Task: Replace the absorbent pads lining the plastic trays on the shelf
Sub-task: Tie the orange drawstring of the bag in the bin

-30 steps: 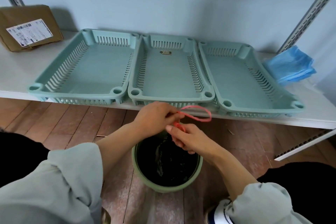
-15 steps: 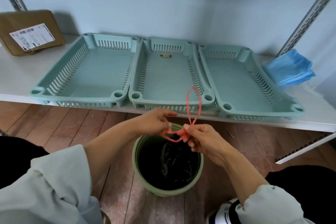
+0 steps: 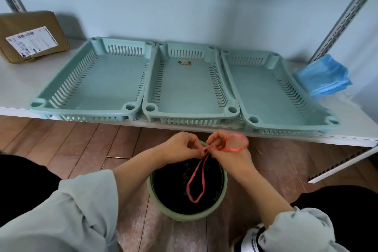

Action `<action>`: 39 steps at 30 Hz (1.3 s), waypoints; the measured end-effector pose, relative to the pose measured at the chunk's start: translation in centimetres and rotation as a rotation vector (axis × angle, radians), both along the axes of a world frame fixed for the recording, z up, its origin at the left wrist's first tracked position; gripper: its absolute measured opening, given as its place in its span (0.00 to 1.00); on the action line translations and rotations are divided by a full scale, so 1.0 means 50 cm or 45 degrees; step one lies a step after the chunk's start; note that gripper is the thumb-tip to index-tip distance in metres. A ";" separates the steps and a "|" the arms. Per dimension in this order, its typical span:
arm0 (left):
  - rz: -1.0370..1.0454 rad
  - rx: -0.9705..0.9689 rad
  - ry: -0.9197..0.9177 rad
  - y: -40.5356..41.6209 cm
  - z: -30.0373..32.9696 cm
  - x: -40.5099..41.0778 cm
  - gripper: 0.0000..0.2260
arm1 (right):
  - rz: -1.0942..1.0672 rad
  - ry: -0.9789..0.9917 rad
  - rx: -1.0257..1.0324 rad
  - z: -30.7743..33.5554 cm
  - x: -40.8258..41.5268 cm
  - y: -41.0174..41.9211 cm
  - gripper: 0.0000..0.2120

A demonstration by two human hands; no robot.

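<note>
- Teal plastic trays (image 3: pixel 185 88), three side by side on white shelf (image 3: pixel 358 127), bare of pads.
- Blue pad stack (image 3: pixel 321 75) just right of them.
- Left hand (image 3: pixel 180 147) and right hand (image 3: pixel 227 149) both pinch red drawstring (image 3: pixel 197 180) over green bin (image 3: pixel 187 182).
- Risk: loop slips mid-knot, bag stays open.

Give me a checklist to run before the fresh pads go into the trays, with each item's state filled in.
1. All three trays emptied of old pads: ok.
2. Blue pad stack within reach on the shelf: ok.
3. Hands free: not ok; left hand and right hand both pinch the red drawstring.
4. Bin bag knot finished: cannot tell.
5. Sticker in the middle tray removed: not ok.
</note>
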State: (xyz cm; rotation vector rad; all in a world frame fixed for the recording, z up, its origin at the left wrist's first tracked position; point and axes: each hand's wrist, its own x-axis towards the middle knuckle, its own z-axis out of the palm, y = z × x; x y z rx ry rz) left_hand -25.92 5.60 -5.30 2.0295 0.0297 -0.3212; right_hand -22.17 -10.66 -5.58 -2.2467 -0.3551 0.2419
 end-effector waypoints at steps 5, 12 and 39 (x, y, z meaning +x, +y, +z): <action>0.092 -0.317 0.270 0.005 0.012 -0.009 0.09 | -0.155 -0.066 0.135 -0.002 -0.004 0.017 0.02; 0.372 -0.508 0.218 0.000 0.007 -0.007 0.15 | -0.155 -0.011 0.362 -0.002 -0.009 0.021 0.06; 0.314 0.637 -0.376 0.034 -0.074 -0.004 0.19 | -0.178 0.377 0.545 -0.009 0.019 -0.015 0.05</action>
